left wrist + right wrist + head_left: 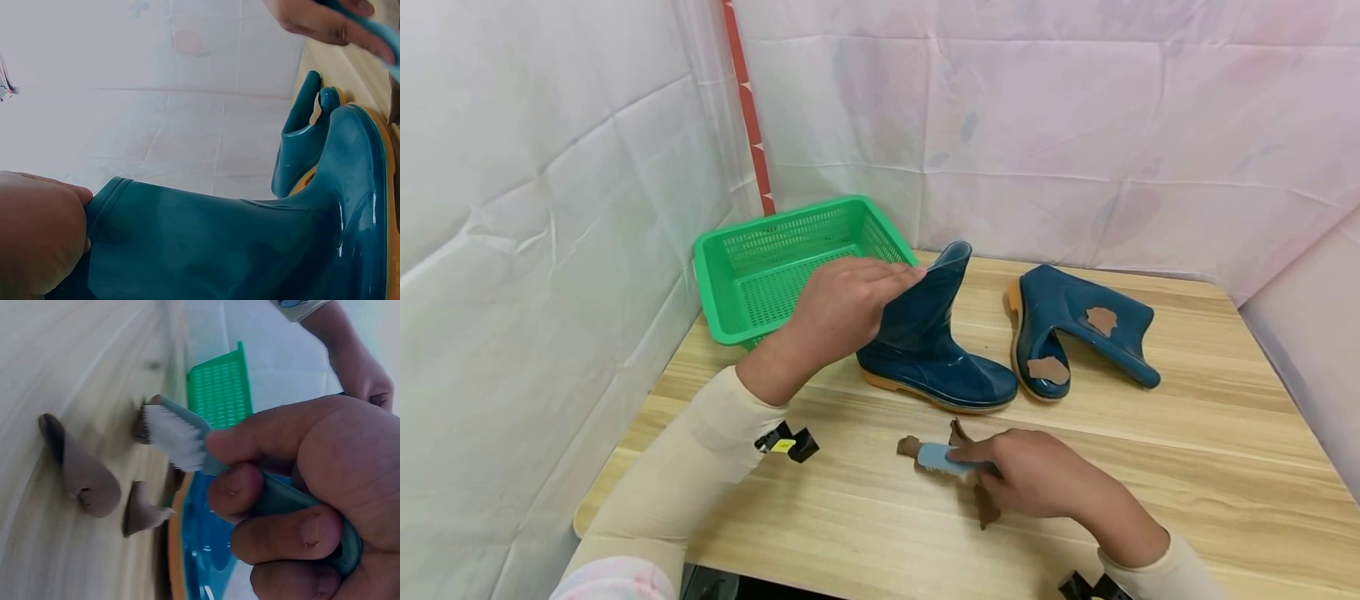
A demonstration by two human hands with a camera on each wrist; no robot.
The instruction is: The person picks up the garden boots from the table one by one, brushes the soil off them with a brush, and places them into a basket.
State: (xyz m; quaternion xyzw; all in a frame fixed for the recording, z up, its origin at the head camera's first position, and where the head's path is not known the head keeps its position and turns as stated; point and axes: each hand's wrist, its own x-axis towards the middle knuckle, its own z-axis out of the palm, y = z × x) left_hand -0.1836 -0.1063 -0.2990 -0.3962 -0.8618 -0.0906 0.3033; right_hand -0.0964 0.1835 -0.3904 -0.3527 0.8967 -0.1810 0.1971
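Observation:
A dark blue rubber boot [925,358] stands upright on the table, its toe to the right. My left hand [846,308] grips the top of its shaft; in the left wrist view the fingers of the left hand [40,234] lie over the rim of the boot [206,237]. My right hand [1037,475] holds a light blue brush [943,457] by its handle, low above the table. Brown scraps [987,506] lie beneath and around the brush. In the right wrist view the white bristles of the brush [175,437] face the table, near the curled brown pieces [87,478].
A green basket [722,321] stands at the back left, behind the left hand. At the right, a second blue boot [1060,304] lies on its side with brown patches [1047,370] on it. White cloth walls enclose the wooden table [1210,433] at the back and sides.

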